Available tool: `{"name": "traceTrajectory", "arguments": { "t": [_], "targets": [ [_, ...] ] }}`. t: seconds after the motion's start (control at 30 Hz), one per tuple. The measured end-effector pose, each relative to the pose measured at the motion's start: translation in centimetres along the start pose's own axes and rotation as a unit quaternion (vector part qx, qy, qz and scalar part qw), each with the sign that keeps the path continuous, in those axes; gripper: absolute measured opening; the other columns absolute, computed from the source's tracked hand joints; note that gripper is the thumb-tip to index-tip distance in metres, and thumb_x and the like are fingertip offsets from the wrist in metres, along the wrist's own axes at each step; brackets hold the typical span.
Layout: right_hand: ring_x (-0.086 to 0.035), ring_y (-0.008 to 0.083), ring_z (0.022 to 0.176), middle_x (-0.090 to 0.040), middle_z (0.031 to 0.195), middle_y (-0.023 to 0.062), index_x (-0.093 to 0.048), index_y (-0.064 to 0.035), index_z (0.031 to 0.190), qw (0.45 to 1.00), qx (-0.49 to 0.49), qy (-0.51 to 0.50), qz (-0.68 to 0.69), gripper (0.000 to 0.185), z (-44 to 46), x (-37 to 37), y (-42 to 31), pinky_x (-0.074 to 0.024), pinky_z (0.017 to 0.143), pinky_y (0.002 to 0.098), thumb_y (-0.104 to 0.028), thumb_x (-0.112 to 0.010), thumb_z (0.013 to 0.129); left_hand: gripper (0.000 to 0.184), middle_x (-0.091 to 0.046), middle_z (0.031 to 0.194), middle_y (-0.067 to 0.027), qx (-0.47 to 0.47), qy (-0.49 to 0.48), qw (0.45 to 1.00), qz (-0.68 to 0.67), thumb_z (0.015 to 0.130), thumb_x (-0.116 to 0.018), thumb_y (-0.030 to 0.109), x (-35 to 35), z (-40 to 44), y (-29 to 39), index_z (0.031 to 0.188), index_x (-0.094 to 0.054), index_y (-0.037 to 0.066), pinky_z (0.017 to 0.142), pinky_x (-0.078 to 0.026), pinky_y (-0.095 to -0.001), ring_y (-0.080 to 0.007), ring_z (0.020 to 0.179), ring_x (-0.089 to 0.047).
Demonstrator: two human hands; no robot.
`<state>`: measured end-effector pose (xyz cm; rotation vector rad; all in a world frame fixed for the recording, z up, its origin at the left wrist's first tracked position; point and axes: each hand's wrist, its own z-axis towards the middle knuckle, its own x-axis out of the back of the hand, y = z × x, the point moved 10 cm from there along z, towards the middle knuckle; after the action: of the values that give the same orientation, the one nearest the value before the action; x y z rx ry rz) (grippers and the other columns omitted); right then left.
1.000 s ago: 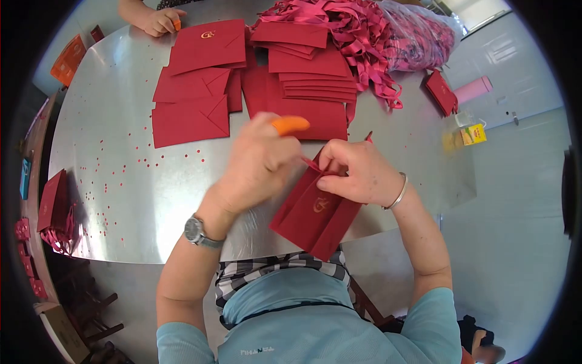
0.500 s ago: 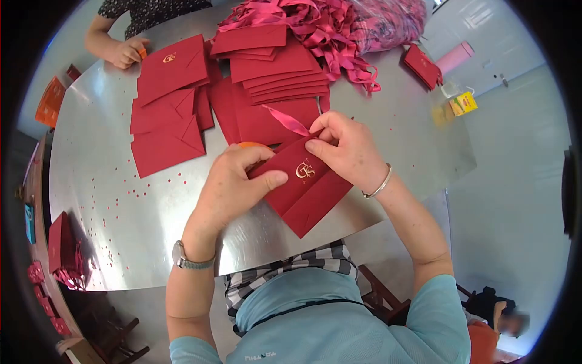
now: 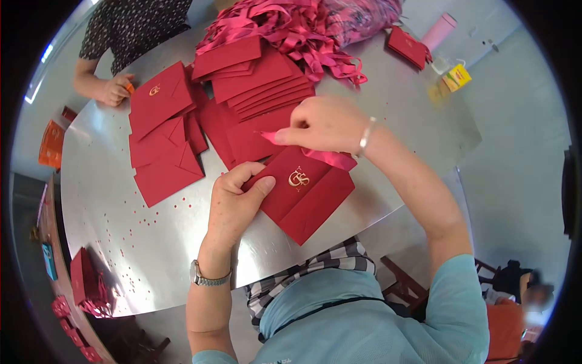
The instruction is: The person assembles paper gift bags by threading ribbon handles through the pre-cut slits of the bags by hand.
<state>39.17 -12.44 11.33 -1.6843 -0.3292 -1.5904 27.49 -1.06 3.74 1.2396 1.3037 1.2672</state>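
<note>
My left hand (image 3: 230, 200) grips the left side of a folded red paper bag (image 3: 310, 209) with a gold monogram, thumb on its front. The bag is tilted above the metal table (image 3: 182, 242). Across its top edge runs a pink ribbon (image 3: 327, 159). My right hand (image 3: 321, 124) pinches that ribbon above the bag, and a short end pokes out left of the thumb. Where the ribbon meets the bag is partly hidden by my right hand.
Behind the bag lie stacked red bags (image 3: 260, 79) and more red bags (image 3: 163, 139) on the left. A heap of pink ribbons (image 3: 273, 30) fills the back. Across the table, a co-worker's hand (image 3: 116, 90) holds something orange. A pink bottle (image 3: 439, 30) and yellow box (image 3: 456, 77) sit right.
My right hand has moved up and left from the bag's edge, drawing the ribbon across the top. My left hand still holds the bag. The orange thing behind it no longer shows.
</note>
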Motion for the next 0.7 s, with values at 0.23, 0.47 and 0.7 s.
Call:
{"name": "traceTrajectory", "arguments": {
  "t": [0.23,0.47,0.7],
  "targets": [
    [-0.066,0.0298,0.07,-0.067,0.066,0.0124,-0.071,-0.007,0.071,0.985,-0.003,-0.135,0.107,0.025,1.8,-5.0,0.3,-0.0513,0.068,0.0407,-0.03,-0.062,0.075,0.009,-0.067,0.08,-0.0005,0.027,-0.022,0.999,0.033,0.086,-0.067,0.004,0.0,0.3,-1.1,0.094,-0.067,-0.001,0.069,-0.048,-0.023,-0.0067,0.074,-0.058],
    [-0.066,0.0303,0.072,-0.068,0.074,0.0151,-0.072,-0.0048,0.081,0.995,-0.064,-0.038,0.064,0.029,3.0,-4.9,1.8,-0.0516,0.069,0.0402,-0.033,-0.064,0.081,0.009,-0.065,0.076,-0.0003,0.011,-0.038,0.995,0.097,0.086,-0.067,0.003,-0.9,0.1,-1.0,0.093,-0.066,-0.002,0.066,-0.047,-0.0235,-0.007,0.07,-0.056],
    [-0.062,0.0108,0.088,-0.067,0.099,0.0056,-0.064,-0.0019,0.112,0.932,-0.02,0.047,0.36,0.026,-3.0,-0.4,8.2,-0.051,0.082,0.0288,-0.008,-0.058,0.087,0.012,-0.065,0.077,-0.0006,0.053,-0.01,0.995,0.081,0.088,-0.063,0.008,0.1,0.2,-0.6,0.093,-0.066,-0.002,0.064,-0.046,-0.0229,-0.0066,0.071,-0.056]
  ]
}}
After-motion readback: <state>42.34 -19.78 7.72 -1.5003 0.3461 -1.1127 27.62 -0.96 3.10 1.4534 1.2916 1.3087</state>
